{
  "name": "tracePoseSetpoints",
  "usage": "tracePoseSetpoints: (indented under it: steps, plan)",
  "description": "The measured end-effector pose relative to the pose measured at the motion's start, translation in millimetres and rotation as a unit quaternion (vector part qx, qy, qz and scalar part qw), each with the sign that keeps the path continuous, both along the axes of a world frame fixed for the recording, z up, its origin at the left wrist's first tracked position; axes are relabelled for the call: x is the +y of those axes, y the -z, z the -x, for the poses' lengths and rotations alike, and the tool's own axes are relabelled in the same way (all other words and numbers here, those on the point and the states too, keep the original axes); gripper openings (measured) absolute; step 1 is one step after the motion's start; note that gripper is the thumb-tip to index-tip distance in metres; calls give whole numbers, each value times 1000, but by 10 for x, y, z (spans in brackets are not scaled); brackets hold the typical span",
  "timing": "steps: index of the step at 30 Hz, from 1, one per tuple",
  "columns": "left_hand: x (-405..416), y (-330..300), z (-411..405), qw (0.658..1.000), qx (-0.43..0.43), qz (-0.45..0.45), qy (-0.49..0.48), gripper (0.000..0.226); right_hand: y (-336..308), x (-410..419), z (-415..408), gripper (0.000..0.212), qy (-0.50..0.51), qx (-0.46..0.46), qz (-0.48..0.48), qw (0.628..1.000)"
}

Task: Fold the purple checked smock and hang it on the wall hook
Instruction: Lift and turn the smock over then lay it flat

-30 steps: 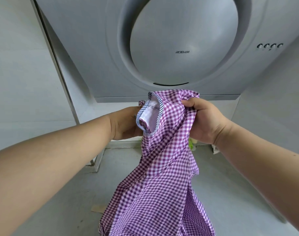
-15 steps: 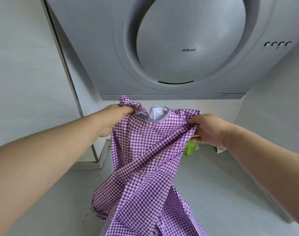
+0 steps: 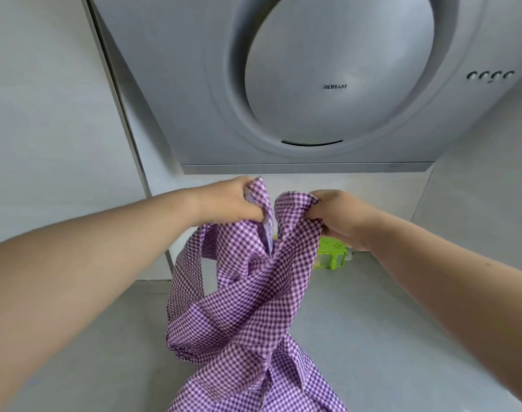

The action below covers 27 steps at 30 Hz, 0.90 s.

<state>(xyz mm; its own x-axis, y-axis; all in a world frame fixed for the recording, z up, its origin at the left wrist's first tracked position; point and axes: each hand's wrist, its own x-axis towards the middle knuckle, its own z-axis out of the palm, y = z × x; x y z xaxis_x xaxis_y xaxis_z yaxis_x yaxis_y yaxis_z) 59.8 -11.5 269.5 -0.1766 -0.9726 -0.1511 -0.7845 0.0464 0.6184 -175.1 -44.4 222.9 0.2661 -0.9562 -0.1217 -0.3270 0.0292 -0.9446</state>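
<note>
Our left hand [image 3: 230,203] is curled tight on one top corner of the purple checked smock [image 3: 241,298], and our right hand [image 3: 334,217] grips the other, the two bunched close together under the range hood [image 3: 307,84]. The cloth hangs twisted to the grey counter [image 3: 387,337] (probably trailing on it). Folded like this, it could crease crooked or slip loose. The green box [image 3: 332,252] sits near our right wrist; open counter lies on both sides. No hook shows.
</note>
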Motion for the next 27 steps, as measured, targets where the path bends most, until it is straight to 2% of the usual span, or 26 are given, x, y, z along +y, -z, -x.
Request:
tracePoseSetpoints:
  steps: [2,4,5,9,11,13,17,20,22,24,27]
  plan:
    - [-1,45,78,997,-41,15,66,91,-28,59,-96,38,-54,0,27,998]
    - [10,64,151,991,-64,37,109,98,-53,108,-162,41,-101,9,57,993]
    - [11,62,171,990,-63,39,117,89,-63,127,-175,41,-115,14,71,991]
    - [-16,25,133,993,-40,27,109,24,-70,180,-156,41,-114,-8,76,991]
    - [-24,14,91,995,-29,17,92,10,-80,188,-127,37,-96,-23,80,992]
    - [-33,27,61,998,-3,2,66,12,-101,209,-109,29,-76,7,85,993]
    - [-37,21,127,999,2,36,19,26,-85,291,-132,19,-34,169,104,980]
    - [-37,20,226,997,3,75,6,36,-37,419,-213,16,-74,232,40,969]
    - [-45,22,278,995,-15,99,-2,35,44,489,-266,19,-107,283,16,953]
    - [-61,21,271,992,-35,121,-14,34,179,483,-291,31,-110,307,9,945]
    - [-68,25,156,988,-59,140,-32,29,302,443,-225,34,-36,269,-36,962]
